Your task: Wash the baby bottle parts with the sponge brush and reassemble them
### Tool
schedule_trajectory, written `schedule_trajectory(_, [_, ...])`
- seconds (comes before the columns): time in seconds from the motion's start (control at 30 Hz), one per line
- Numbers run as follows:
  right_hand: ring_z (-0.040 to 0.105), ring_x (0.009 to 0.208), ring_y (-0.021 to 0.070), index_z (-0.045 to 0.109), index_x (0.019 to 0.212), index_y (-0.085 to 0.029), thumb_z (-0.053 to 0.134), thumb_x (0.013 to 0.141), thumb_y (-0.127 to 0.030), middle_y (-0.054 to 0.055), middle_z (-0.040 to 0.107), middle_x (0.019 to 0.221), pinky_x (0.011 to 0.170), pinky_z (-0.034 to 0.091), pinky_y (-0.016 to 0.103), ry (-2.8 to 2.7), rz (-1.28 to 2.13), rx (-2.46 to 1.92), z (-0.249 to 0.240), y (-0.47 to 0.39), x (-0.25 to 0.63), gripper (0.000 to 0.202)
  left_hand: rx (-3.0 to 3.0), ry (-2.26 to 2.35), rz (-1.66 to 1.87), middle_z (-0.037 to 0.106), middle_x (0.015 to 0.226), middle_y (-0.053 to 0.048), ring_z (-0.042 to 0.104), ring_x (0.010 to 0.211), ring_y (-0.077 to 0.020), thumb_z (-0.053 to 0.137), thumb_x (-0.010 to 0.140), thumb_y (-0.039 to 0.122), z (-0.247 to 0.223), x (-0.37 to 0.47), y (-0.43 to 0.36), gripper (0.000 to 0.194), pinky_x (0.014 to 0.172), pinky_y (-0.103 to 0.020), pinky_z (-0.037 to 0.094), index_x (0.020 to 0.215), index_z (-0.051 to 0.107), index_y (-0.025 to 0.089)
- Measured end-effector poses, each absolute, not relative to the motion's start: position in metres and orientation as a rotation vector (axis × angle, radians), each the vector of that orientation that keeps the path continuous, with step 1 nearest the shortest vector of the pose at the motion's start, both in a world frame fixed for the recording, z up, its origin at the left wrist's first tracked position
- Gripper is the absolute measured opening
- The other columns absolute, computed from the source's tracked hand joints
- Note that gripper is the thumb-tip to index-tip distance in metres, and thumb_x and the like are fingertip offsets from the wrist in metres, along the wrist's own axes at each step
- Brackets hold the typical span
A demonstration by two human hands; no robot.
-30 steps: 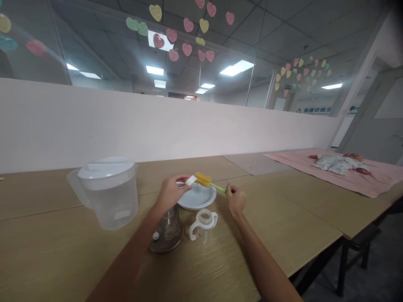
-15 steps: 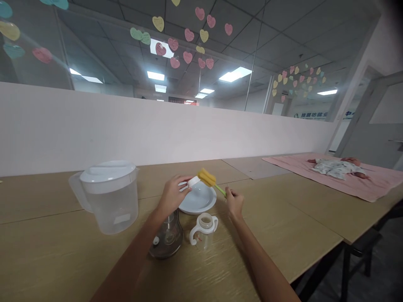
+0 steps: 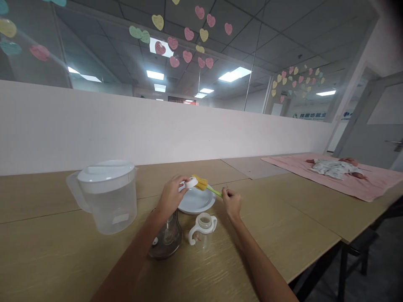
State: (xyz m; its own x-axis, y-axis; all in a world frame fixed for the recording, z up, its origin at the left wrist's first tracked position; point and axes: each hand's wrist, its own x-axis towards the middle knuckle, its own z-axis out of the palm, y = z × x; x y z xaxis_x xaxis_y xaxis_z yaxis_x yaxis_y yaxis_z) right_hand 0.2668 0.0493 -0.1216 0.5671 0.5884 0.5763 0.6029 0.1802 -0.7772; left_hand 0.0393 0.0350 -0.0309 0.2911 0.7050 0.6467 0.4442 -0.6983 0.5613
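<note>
Displaced leftward since the earlier frame, the yellow brush [image 3: 202, 184], in the closed grip of the right hand [image 3: 232, 203], overlaps the white ring [image 3: 191, 183] pinched by the left hand [image 3: 171, 195], above the white bowl [image 3: 198, 206] on the surface [image 3: 267, 222].

Yellow foam on the brush head [image 3: 200, 183], slick green plastic along the handle [image 3: 214, 191]! Smooth white plastic cap [image 3: 191, 183], glossy white basin [image 3: 195, 204], clear, shiny bottle [image 3: 204, 240], cloudy plastic jug [image 3: 110, 203]; wood-look bench [image 3: 277, 235], faintly sheened, and matt pink cloth [image 3: 349, 183]!
</note>
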Motion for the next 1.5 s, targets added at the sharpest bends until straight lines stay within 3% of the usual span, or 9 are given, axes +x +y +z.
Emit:
schedule_trajectory(0.13, [0.026, 0.045, 0.0077, 0.031, 0.044, -0.019, 0.040, 0.076, -0.049, -0.005, 0.021, 0.046, 0.046, 0.021, 0.022, -1.053, -0.003, -1.436, -0.122, 0.050, 0.265, 0.045, 2.488, 1.289, 1.180, 0.058, 0.105, -0.006, 0.058, 0.093, -0.0195, 0.051, 0.080, 0.018, -0.032, 0.039, 0.034, 0.017, 0.079, -0.031, 0.049, 0.096, 0.058, 0.020])
schedule_trajectory(0.33, [0.026, 0.046, 0.0077, 0.030, 0.043, -0.019, 0.040, 0.077, -0.048, -0.005, 0.022, 0.046, 0.046, 0.022, 0.022, -1.055, -0.030, -1.399, -0.121, 0.048, 0.266, 0.046, 2.515, 1.316, 0.973, 0.059, 0.095, -0.007, 0.056, 0.089, -0.0205, 0.053, 0.079, 0.023, -0.029, 0.039, 0.028, 0.013, 0.075, -0.030, 0.044, 0.090, 0.058, 0.017])
schedule_trajectory(0.47, [0.024, 0.045, 0.0074, 0.032, 0.043, -0.019, 0.041, 0.077, -0.048, -0.005, 0.023, 0.046, 0.046, 0.022, 0.022, -1.017, -0.019, -1.397, -0.120, 0.048, 0.267, 0.045, 2.447, 1.190, 1.034, 0.060, 0.086, -0.005, 0.056, 0.083, -0.0194, 0.042, 0.087, 0.042, -0.025, 0.039, 0.025, 0.030, 0.074, -0.031, 0.044, 0.083, 0.058, 0.017])
schedule_trajectory(0.57, [0.023, 0.045, 0.0075, 0.032, 0.043, -0.020, 0.041, 0.078, -0.048, -0.005, 0.021, 0.046, 0.045, 0.022, 0.023, -0.958, -0.020, -1.379, -0.118, 0.046, 0.266, 0.045, 2.427, 1.175, 1.088, 0.061, 0.078, -0.004, 0.057, 0.077, -0.0185, 0.033, 0.090, 0.041, -0.024, 0.038, 0.026, 0.039, 0.072, -0.031, 0.044, 0.074, 0.058, 0.017])
schedule_trajectory(0.67, [0.023, 0.046, 0.0074, 0.029, 0.044, -0.020, 0.041, 0.078, -0.048, -0.005, 0.019, 0.047, 0.046, 0.022, 0.022, -0.932, -0.042, -1.330, -0.117, 0.043, 0.265, 0.046, 2.422, 1.148, 1.091, 0.066, 0.093, -0.006, 0.059, 0.087, -0.0200, 0.046, 0.084, 0.038, -0.024, 0.037, 0.029, 0.028, 0.078, -0.031, 0.045, 0.077, 0.063, 0.017])
schedule_trajectory(0.83, [0.024, 0.047, 0.0069, 0.031, 0.043, -0.019, 0.039, 0.080, -0.047, -0.006, 0.022, 0.046, 0.049, 0.023, 0.022, -1.033, -0.127, -1.337, -0.118, 0.040, 0.263, 0.047, 2.434, 1.114, 1.078, 0.060, 0.121, -0.007, 0.057, 0.107, -0.0226, 0.061, 0.071, 0.024, -0.025, 0.035, 0.033, 0.015, 0.095, -0.033, 0.040, 0.082, 0.070, 0.019])
schedule_trajectory(1.0, [0.025, 0.047, 0.0077, 0.038, 0.042, -0.017, 0.038, 0.080, -0.044, -0.004, 0.029, 0.043, 0.050, 0.022, 0.023, -0.983, -0.252, -1.453, -0.114, 0.040, 0.267, 0.047, 2.425, 1.095, 1.048, 0.061, 0.120, -0.006, 0.059, 0.104, -0.0225, 0.064, 0.066, 0.022, -0.023, 0.036, 0.030, 0.010, 0.095, -0.035, 0.042, 0.074, 0.070, 0.020])
schedule_trajectory(1.17, [0.023, 0.046, 0.0073, 0.030, 0.041, -0.019, 0.039, 0.080, -0.047, -0.006, 0.020, 0.044, 0.047, 0.020, 0.022, -0.888, -0.128, -1.385, -0.113, 0.040, 0.268, 0.048, 2.432, 1.032, 1.099, 0.060, 0.117, -0.006, 0.058, 0.103, -0.0221, 0.068, 0.064, 0.023, -0.023, 0.039, 0.027, 0.004, 0.093, -0.035, 0.042, 0.067, 0.068, 0.020])
schedule_trajectory(1.5, [0.024, 0.046, 0.0074, 0.035, 0.043, -0.018, 0.039, 0.079, -0.045, -0.005, 0.025, 0.044, 0.049, 0.021, 0.023, -0.954, -0.192, -1.428, -0.115, 0.041, 0.268, 0.045, 2.411, 1.052, 1.139, 0.063, 0.106, -0.002, 0.060, 0.092, -0.0189, 0.073, 0.062, 0.031, -0.015, 0.040, 0.019, 0.014, 0.087, -0.030, 0.043, 0.062, 0.064, 0.020])
